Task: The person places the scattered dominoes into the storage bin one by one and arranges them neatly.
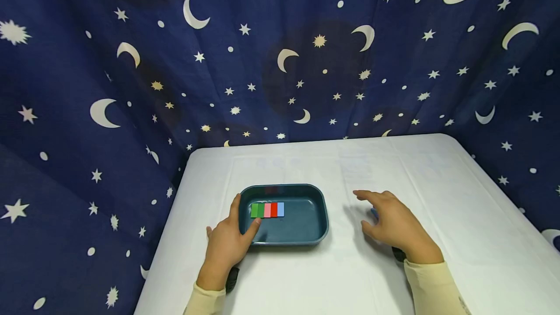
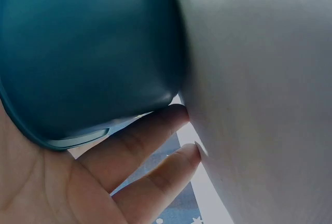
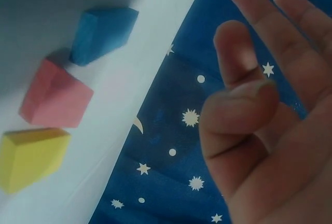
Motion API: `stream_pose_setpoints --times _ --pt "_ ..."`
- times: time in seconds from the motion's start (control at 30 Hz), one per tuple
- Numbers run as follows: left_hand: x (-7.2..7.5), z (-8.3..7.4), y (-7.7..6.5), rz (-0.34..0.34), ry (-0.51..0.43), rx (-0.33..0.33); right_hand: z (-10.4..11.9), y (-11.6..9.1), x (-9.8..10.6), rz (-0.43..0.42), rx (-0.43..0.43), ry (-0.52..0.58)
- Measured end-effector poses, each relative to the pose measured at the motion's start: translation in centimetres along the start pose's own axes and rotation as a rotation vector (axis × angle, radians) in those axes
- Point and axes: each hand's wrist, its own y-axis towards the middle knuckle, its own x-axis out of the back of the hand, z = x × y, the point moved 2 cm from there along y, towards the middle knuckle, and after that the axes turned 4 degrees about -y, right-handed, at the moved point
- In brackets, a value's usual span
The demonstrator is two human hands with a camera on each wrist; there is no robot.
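Note:
A dark teal tray stands on the white table. Side by side in it, a row of several small blocks runs green, green, pink, red and light blue. My left hand holds the tray's left end, thumb over the near rim and the other fingers outside; the left wrist view has its palm against the rim. Above the table to the right, my right hand has its fingers spread and nothing in them. Partly behind it is a blue block, with a pink block and a yellow block beside it.
The table has a white cover and rounded far corners. A dark blue curtain with moons and stars hangs behind it and along both sides.

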Motion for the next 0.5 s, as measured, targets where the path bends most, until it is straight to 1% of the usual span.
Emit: stream_pose_setpoints --times 0.17,0.3,0.4,0.5 --pt "0.2 0.1 0.1 -0.001 0.002 0.003 -0.8 0.0 0.5 0.036 -0.039 0.024" --pt "0.4 0.2 0.0 -0.007 0.011 0.008 -1.9 -0.3 0.7 0.094 -0.095 0.039" --pt "0.3 0.1 0.0 0.004 0.006 0.001 -2.6 -0.6 0.9 0.134 -0.130 0.036" --pt "0.1 -0.2 0.0 0.009 0.002 -0.003 -3.1 -1.0 0.9 0.166 -0.137 0.044"
